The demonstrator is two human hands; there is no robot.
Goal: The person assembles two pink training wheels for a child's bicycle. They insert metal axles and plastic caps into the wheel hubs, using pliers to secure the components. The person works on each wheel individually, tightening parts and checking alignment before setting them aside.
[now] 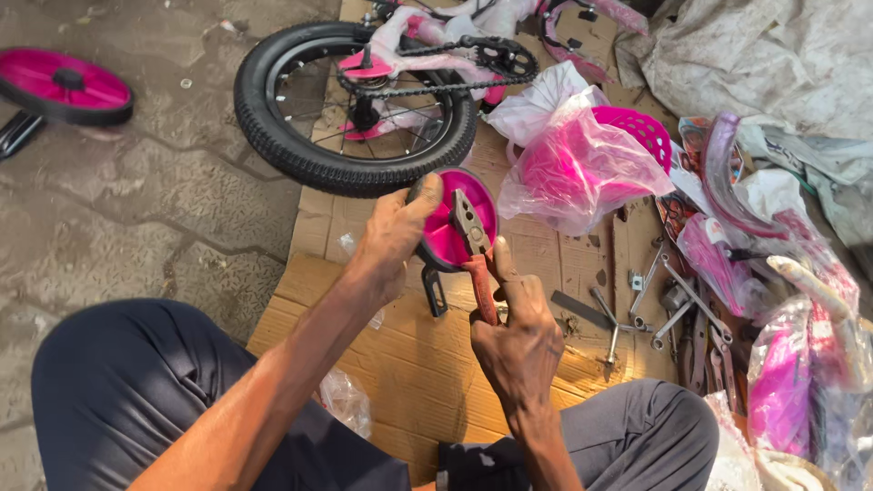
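My left hand (393, 235) grips the black rim of a small pink training wheel (435, 238) and holds it up over the cardboard. A black bracket (434, 292) hangs from the wheel's underside. My right hand (520, 338) is closed around the red handles of a pair of pliers (473, 244). The pliers' metal jaws sit on the hub at the wheel's centre. Both hands are close together above my knees.
A small bicycle wheel (300, 150) with chain and pink frame lies ahead on flattened cardboard (409, 364). A second pink training wheel (64, 86) rests on the pavement at left. Wrenches (677, 305) and bagged pink parts (582, 173) lie to the right.
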